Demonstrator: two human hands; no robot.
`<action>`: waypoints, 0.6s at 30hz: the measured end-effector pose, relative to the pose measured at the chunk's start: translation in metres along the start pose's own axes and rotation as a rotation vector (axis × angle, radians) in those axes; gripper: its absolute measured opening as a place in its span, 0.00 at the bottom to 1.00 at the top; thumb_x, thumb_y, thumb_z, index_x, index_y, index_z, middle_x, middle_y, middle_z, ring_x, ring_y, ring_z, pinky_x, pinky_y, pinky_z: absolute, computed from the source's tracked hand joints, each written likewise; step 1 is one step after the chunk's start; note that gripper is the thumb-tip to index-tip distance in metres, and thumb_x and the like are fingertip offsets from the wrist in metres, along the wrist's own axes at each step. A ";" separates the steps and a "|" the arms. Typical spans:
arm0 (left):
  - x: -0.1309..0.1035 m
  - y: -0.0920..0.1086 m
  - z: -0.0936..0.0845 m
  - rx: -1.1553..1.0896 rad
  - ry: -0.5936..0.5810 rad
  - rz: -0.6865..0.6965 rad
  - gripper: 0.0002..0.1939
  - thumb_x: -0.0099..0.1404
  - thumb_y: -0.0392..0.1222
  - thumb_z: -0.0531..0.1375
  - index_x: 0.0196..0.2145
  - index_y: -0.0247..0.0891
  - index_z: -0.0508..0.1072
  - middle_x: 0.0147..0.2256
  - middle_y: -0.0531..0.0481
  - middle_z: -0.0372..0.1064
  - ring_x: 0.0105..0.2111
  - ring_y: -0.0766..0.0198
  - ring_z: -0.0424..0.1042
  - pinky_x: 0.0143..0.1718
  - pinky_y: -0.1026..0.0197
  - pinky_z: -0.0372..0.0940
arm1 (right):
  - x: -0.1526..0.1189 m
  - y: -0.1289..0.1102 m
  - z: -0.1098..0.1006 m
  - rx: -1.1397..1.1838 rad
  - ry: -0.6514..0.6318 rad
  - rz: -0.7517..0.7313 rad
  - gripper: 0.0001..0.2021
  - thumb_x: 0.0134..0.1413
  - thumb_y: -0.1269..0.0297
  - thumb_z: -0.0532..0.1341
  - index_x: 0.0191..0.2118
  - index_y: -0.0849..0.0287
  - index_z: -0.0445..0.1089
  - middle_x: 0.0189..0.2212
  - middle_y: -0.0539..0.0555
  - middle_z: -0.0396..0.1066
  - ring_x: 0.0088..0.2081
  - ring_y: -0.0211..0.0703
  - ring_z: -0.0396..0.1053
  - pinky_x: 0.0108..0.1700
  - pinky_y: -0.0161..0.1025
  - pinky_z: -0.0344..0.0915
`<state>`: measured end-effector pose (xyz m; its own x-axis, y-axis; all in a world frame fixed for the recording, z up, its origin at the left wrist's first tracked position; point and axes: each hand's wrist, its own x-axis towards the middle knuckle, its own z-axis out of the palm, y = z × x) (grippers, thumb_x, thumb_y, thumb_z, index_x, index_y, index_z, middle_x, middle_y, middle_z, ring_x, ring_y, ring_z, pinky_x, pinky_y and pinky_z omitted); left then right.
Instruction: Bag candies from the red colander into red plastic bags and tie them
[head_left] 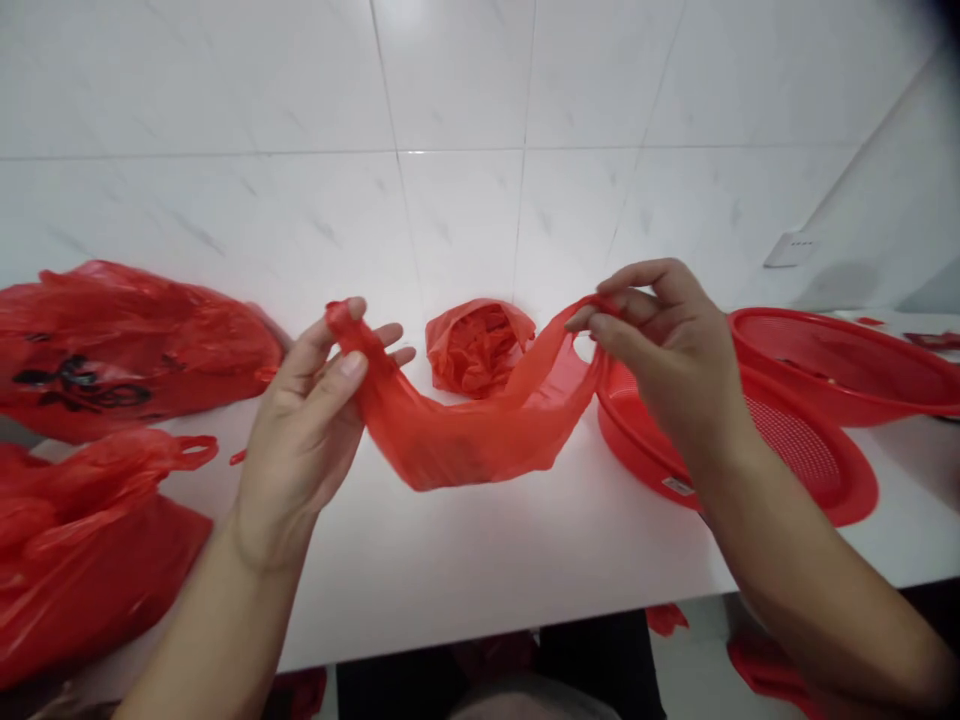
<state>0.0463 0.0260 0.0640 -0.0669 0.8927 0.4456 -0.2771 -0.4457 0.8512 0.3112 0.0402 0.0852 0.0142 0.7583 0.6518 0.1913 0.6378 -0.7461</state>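
Observation:
A small red plastic bag [472,445] hangs stretched between my two hands above the white table. My left hand [311,420] pinches one of its handles between thumb and fingers. At the other handle, my right hand [664,350] grips with thumb and fingertips. The bag sags in the middle; whatever may be inside cannot be made out. Beyond it, near the wall, an open red bag [480,345] stuffed with crumpled red plastic sits on the table. Closest to my right hand is a red perforated basket [802,440], partly hidden by my forearm.
Two large filled red bags, one farther back [135,350] and one nearer [97,570], stand at the left. A second red basket [847,365] lies at the right. A tiled wall [465,220] rises behind the white table [450,570]. Red pieces lie below the table's front edge.

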 end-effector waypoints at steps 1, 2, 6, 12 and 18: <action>0.003 -0.002 0.000 0.046 -0.043 -0.035 0.22 0.60 0.42 0.67 0.52 0.50 0.73 0.42 0.50 0.75 0.43 0.56 0.76 0.48 0.49 0.70 | 0.001 -0.005 0.004 -0.008 -0.065 -0.014 0.06 0.56 0.71 0.60 0.40 0.54 0.67 0.31 0.48 0.71 0.38 0.40 0.74 0.40 0.40 0.69; 0.006 -0.005 0.002 0.108 -0.102 -0.090 0.26 0.59 0.42 0.67 0.55 0.50 0.71 0.38 0.50 0.76 0.39 0.57 0.77 0.45 0.51 0.71 | 0.001 -0.009 0.008 -0.018 -0.152 -0.030 0.05 0.56 0.72 0.60 0.38 0.55 0.68 0.31 0.48 0.71 0.38 0.40 0.74 0.40 0.40 0.69; 0.015 -0.016 0.017 0.317 -0.483 -0.305 0.31 0.53 0.37 0.70 0.55 0.48 0.71 0.31 0.51 0.74 0.33 0.59 0.75 0.35 0.57 0.72 | 0.004 -0.024 0.038 -0.116 -0.542 -0.192 0.05 0.56 0.73 0.60 0.36 0.56 0.69 0.33 0.48 0.73 0.36 0.38 0.72 0.39 0.38 0.69; 0.015 -0.034 0.027 0.355 -0.465 -0.332 0.05 0.61 0.43 0.61 0.30 0.41 0.77 0.26 0.51 0.69 0.26 0.65 0.68 0.22 0.64 0.64 | 0.008 -0.013 0.069 -0.219 -0.618 -0.325 0.08 0.60 0.73 0.57 0.42 0.54 0.68 0.39 0.47 0.73 0.41 0.40 0.70 0.43 0.39 0.67; 0.015 -0.044 0.016 0.229 -0.257 -0.528 0.15 0.63 0.55 0.61 0.34 0.39 0.74 0.29 0.51 0.66 0.27 0.66 0.65 0.23 0.67 0.58 | 0.008 0.040 0.058 -0.163 -0.586 -0.032 0.12 0.57 0.74 0.55 0.44 0.53 0.67 0.39 0.48 0.73 0.38 0.39 0.70 0.38 0.37 0.68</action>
<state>0.0729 0.0579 0.0380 0.2630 0.9645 -0.0226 0.0039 0.0224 0.9997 0.2621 0.0799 0.0529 -0.5276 0.7171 0.4555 0.3313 0.6674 -0.6670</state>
